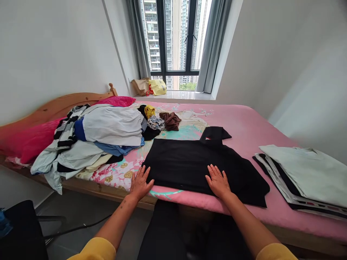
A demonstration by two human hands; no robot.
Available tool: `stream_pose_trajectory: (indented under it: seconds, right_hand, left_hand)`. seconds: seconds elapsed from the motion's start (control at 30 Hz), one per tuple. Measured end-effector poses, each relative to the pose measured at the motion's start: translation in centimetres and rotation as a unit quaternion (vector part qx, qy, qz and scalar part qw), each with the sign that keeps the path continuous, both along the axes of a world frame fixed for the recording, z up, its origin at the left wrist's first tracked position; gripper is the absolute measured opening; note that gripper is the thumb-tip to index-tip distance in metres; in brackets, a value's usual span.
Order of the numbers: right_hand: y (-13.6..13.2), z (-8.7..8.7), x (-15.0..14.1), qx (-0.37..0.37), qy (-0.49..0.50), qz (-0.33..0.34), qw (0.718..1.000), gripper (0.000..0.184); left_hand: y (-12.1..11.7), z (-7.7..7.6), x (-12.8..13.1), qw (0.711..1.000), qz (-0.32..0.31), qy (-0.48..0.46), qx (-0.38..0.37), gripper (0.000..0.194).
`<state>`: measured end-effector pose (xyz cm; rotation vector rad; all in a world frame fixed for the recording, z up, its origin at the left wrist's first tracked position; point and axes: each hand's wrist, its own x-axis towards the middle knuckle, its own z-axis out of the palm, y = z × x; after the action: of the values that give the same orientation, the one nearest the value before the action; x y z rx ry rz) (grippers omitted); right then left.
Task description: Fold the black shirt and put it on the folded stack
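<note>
A black T-shirt [179, 162] lies spread out on the pink bed sheet [235, 119], one sleeve pointing to the far side and the other toward me at the right. My left hand [140, 184] rests at the shirt's lower left corner, fingers spread, partly on the cloth and partly on the sheet. Flat on the near edge of the shirt, right of its middle, is my right hand [218, 180] with its fingers stretched out. Neither hand grips anything.
A heap of loose clothes [111, 124] covers the bed's left side by pink pillows [40, 137]. Small crumpled garments [170, 121] lie behind the shirt. A folded stack of clothes [311, 173] sits at the right. Bags [157, 87] stand on the windowsill; a black chair [24, 231] is lower left.
</note>
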<state>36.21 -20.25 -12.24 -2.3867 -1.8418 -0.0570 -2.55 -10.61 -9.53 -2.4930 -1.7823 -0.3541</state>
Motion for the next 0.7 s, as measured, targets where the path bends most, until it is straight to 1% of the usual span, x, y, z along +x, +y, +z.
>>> stream_pose_trajectory:
  seconds: [0.27,0.5,0.63,0.7]
  right_hand:
    - [-0.1,0.0,-0.1,0.028,0.012,-0.015,0.999,0.055]
    - [-0.2,0.4,-0.2,0.029,0.026,-0.017,0.999,0.055]
    - [-0.3,0.2,-0.2,0.032,0.028,-0.015,0.999,0.055]
    - [-0.2,0.1,-0.2,0.033,0.029,-0.016,0.999,0.055]
  left_hand:
    - [0.3,0.0,0.2,1.0,0.009,0.01,-0.012,0.06]
    - [1.3,0.5,0.3,0.998,0.016,0.017,-0.065,0.061]
    - [1.2,0.9,0.0,0.996,0.004,-0.008,-0.092,0.063]
    - [1.5,1.2,-0.3,0.994,0.004,-0.034,-0.104,0.06]
